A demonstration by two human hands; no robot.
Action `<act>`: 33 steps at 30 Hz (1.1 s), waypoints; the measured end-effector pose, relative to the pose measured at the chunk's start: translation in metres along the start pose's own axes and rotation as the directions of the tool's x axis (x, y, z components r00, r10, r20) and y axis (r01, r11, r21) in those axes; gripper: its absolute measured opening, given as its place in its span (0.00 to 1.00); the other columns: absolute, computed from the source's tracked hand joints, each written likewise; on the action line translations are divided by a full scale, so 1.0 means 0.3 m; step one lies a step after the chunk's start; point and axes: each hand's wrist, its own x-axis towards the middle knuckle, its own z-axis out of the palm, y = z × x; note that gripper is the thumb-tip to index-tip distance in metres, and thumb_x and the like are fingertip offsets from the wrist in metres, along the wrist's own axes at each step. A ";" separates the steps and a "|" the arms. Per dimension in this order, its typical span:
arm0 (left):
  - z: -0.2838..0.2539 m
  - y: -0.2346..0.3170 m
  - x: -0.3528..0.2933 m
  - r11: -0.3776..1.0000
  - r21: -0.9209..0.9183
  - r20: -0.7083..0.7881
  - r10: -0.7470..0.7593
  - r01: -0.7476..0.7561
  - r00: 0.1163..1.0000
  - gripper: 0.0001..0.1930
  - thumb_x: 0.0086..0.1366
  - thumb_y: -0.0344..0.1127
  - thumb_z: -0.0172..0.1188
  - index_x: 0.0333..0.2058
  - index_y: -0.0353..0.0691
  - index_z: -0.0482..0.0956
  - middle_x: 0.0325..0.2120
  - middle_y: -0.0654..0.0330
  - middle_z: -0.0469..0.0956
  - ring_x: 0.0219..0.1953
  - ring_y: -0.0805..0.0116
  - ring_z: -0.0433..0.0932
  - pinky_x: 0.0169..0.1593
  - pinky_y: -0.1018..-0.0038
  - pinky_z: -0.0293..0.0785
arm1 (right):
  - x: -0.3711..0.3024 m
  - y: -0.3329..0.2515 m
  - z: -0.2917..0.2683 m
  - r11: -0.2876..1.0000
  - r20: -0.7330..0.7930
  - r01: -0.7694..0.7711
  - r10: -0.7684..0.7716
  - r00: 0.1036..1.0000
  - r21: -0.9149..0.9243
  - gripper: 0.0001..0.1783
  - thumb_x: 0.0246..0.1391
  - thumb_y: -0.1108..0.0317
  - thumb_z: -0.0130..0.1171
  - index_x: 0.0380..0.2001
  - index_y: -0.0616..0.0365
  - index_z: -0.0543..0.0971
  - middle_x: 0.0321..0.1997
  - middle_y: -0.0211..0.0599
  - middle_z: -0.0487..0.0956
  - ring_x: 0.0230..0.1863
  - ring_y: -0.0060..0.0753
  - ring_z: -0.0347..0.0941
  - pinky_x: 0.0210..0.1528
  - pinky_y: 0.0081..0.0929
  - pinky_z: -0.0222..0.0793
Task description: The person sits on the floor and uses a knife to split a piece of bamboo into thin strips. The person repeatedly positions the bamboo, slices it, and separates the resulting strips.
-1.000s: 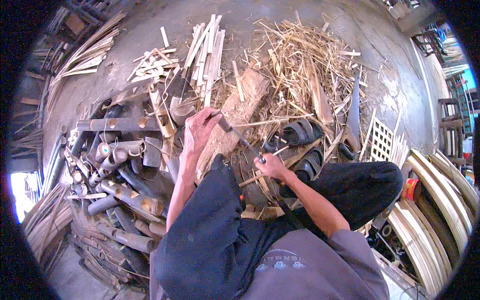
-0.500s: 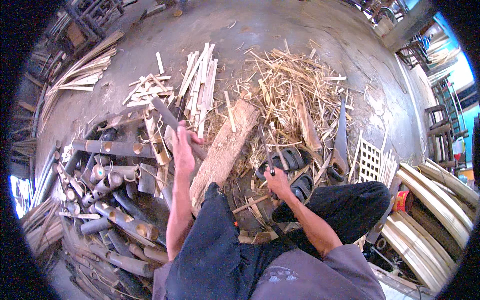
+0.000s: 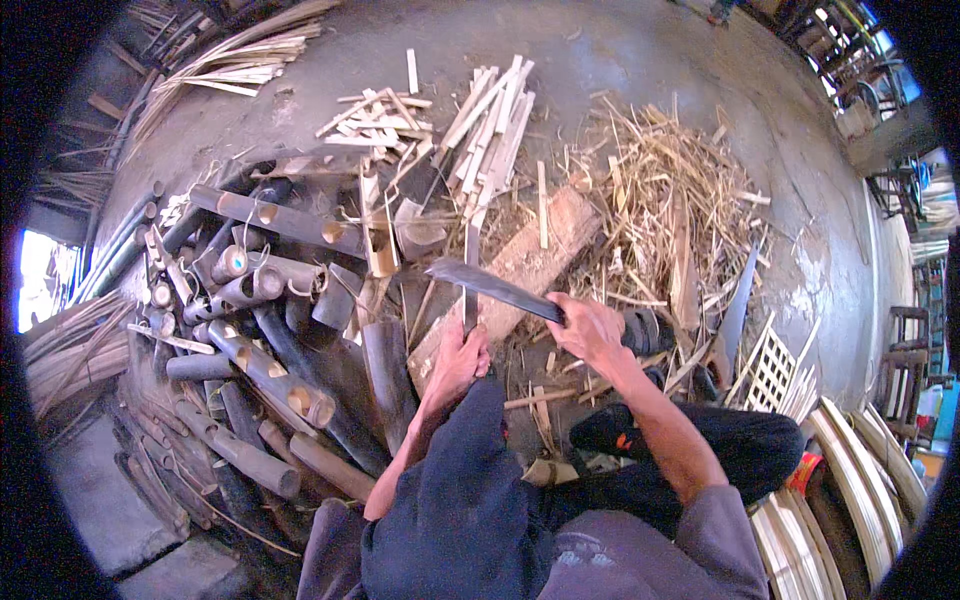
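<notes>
My left hand [image 3: 458, 362] is closed round the lower end of a narrow bamboo strip [image 3: 471, 310], which stands up in front of my left knee. In my right hand [image 3: 590, 328] is the handle of a long-bladed knife [image 3: 490, 281]. Its dark blade points left and crosses over the strip; whether it touches the strip I cannot tell. Beneath both lies a thick, rough wooden block [image 3: 560, 228], slanting away to the right.
Cut bamboo tubes [image 3: 270, 375] are heaped at my left. Ahead lie pale split strips [image 3: 492, 130] and, further right, a mound of shavings [image 3: 665, 180]. A handsaw [image 3: 741, 290] rests beside the mound. Long bamboo slats [image 3: 860, 490] lie at the right.
My left hand has come down and right, now holding a strip upright near my knee. The knife has swung from pointing ahead to pointing left across it. The view has turned left.
</notes>
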 end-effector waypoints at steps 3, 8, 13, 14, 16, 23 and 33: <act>-0.004 0.008 0.035 0.863 0.505 0.001 -0.001 0.000 1.000 0.10 0.64 0.31 0.54 0.44 0.40 0.75 0.26 0.59 0.73 0.23 0.69 0.72 0.24 0.70 0.67 | 0.021 -0.018 0.067 0.963 0.066 0.269 -0.267 0.962 -0.033 0.14 0.47 0.59 0.59 0.38 0.49 0.77 0.24 0.42 0.79 0.26 0.48 0.77 0.29 0.42 0.73; -0.002 -0.036 0.015 0.576 0.661 0.096 0.571 -0.481 0.815 0.11 0.61 0.25 0.53 0.42 0.33 0.72 0.29 0.51 0.76 0.33 0.56 0.74 0.38 0.63 0.70 | 0.044 -0.054 0.104 0.947 0.029 0.316 -0.315 0.949 -0.053 0.08 0.41 0.64 0.60 0.26 0.53 0.74 0.24 0.42 0.78 0.28 0.50 0.78 0.29 0.45 0.72; -0.013 -0.008 0.015 0.636 0.745 0.033 0.265 -0.200 0.964 0.12 0.62 0.30 0.52 0.43 0.33 0.73 0.31 0.46 0.75 0.36 0.53 0.75 0.41 0.61 0.69 | 0.100 0.001 0.130 0.940 -0.125 0.332 -0.340 0.932 -0.078 0.09 0.39 0.64 0.61 0.26 0.54 0.75 0.23 0.41 0.78 0.28 0.50 0.78 0.30 0.46 0.73; -0.005 0.012 -0.010 0.573 0.805 0.029 0.220 -0.153 0.975 0.13 0.63 0.32 0.52 0.44 0.33 0.73 0.35 0.43 0.75 0.39 0.51 0.75 0.44 0.61 0.69 | 0.110 0.041 0.165 0.945 -0.182 0.316 -0.327 0.928 -0.084 0.09 0.40 0.64 0.61 0.26 0.54 0.76 0.23 0.41 0.78 0.28 0.50 0.78 0.30 0.45 0.73; 0.010 0.068 -0.062 0.563 0.803 0.080 0.225 -0.197 0.971 0.14 0.64 0.37 0.51 0.44 0.33 0.75 0.37 0.42 0.76 0.42 0.52 0.76 0.47 0.62 0.70 | 0.176 0.117 0.067 0.999 -0.184 0.051 -0.052 0.982 -0.008 0.09 0.44 0.63 0.58 0.28 0.56 0.78 0.24 0.45 0.78 0.29 0.50 0.78 0.33 0.45 0.74; 0.002 0.099 -0.085 0.816 0.513 0.073 0.268 -0.266 0.961 0.20 0.72 0.49 0.42 0.45 0.36 0.70 0.16 0.63 0.70 0.16 0.72 0.69 0.21 0.73 0.65 | 0.099 0.125 -0.110 0.989 -0.027 -0.113 0.116 0.993 0.097 0.21 0.50 0.50 0.54 0.40 0.52 0.80 0.31 0.49 0.81 0.35 0.54 0.79 0.39 0.48 0.74; 0.072 0.290 -0.137 0.990 -0.044 0.232 -0.123 0.137 0.965 0.12 0.73 0.44 0.42 0.39 0.42 0.66 0.15 0.64 0.61 0.11 0.78 0.59 0.12 0.79 0.54 | 0.148 0.099 0.014 0.976 -0.056 -0.158 0.151 0.987 -0.147 0.11 0.47 0.58 0.61 0.35 0.45 0.79 0.26 0.28 0.81 0.25 0.32 0.77 0.32 0.37 0.73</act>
